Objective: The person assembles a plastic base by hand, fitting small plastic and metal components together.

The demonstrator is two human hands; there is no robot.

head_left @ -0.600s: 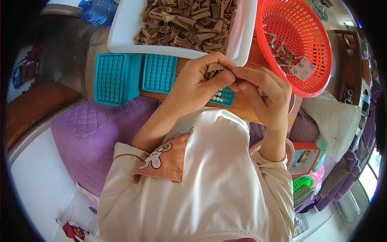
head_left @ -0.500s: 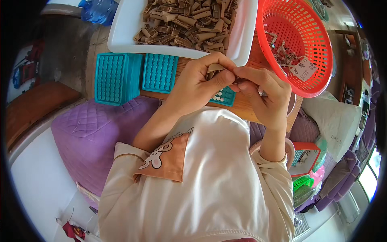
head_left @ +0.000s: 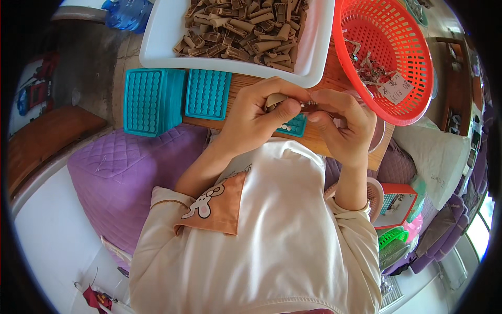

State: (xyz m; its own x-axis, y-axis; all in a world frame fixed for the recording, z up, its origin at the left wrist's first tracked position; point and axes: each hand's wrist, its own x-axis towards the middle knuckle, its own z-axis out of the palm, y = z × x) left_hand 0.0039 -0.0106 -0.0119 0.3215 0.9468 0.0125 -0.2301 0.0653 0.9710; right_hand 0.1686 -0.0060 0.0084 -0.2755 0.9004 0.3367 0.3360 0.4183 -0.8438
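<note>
Over the wooden table, my left hand (head_left: 256,112) grips a tan plastic shell (head_left: 275,99), a hollow curved piece like those in the bin. My right hand (head_left: 345,118) is closed at the shell's right end, thumb and forefinger meeting around a small part with shiny bits that I cannot make out clearly. Both sets of fingertips nearly touch. Partly hidden below them lies a small teal tray (head_left: 296,126) with several white round pieces in it.
A white bin (head_left: 157,49) heaped with tan shells (head_left: 235,31) stands at the back. To its right, a red basket (head_left: 418,104) holds small wired parts and a paper label. Teal trays (head_left: 144,102), stacked at left, sit beside another teal tray (head_left: 207,94). A purple quilted seat (head_left: 110,172) is at left.
The shell has turned in my left hand, and both hands have shifted slightly. Small shiny bits now show between my fingertips. The shell still stays in my left hand.
</note>
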